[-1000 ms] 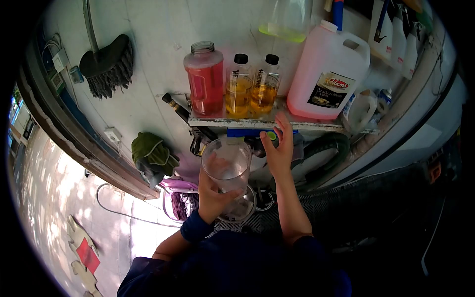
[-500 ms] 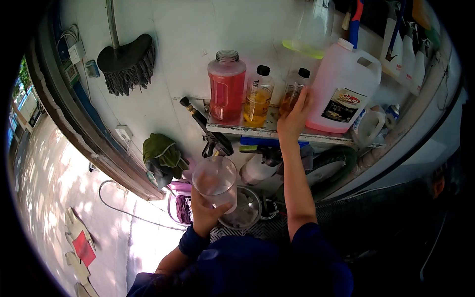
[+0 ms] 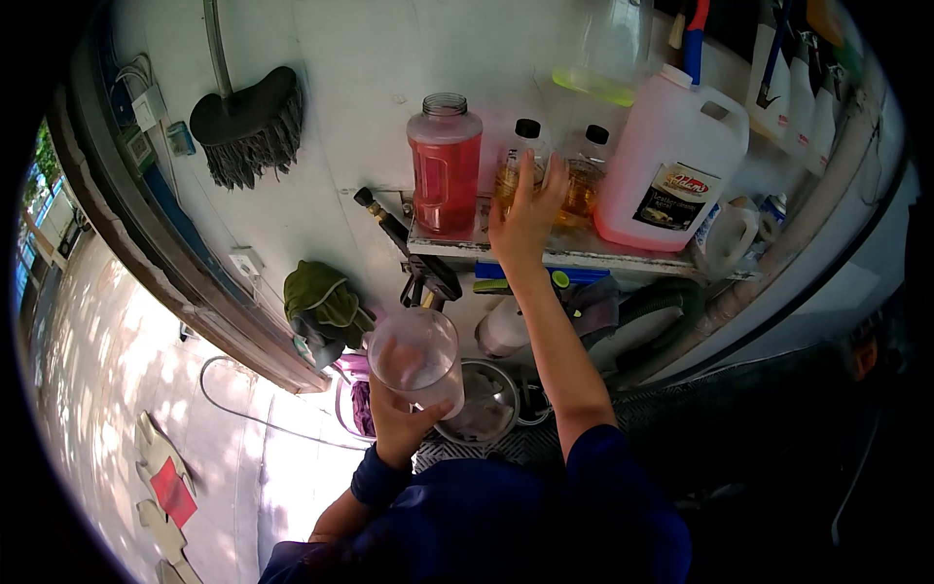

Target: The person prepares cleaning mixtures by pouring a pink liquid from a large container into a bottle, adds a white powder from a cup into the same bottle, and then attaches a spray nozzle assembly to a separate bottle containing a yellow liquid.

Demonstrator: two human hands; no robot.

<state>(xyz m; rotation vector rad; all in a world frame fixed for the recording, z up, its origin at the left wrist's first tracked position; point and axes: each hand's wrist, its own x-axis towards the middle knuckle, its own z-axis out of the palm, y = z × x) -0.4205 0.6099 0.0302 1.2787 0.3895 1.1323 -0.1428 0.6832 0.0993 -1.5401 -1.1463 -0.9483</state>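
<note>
My left hand (image 3: 401, 423) is closed round a clear plastic cup-like container (image 3: 416, 360), whose wide open mouth faces up. My right hand (image 3: 525, 219) reaches up to the shelf, fingers stretched and apart across the front of a black-capped bottle of amber liquid (image 3: 509, 175). The palm and fingers hide much of that bottle; they appear to touch it. Just right of the fingers stands a second black-capped amber bottle (image 3: 586, 185). To the left is an uncapped bottle of pink-red liquid (image 3: 446, 180). A large handled jug with pink liquid (image 3: 662, 156) stands at the right.
The bottles stand on a worn white shelf (image 3: 545, 255). Below it are a spray gun (image 3: 433, 277), a round metal basin (image 3: 479, 404) and a coiled dark hose (image 3: 662, 321). A green cloth (image 3: 321, 297) and a black broom (image 3: 251, 122) hang on the wall. Spray bottles (image 3: 798, 97) hang upper right.
My right hand has moved left from the right amber bottle to the left one, its fingers spreading. The left amber bottle sits slightly further right. My left hand still holds the clear container.
</note>
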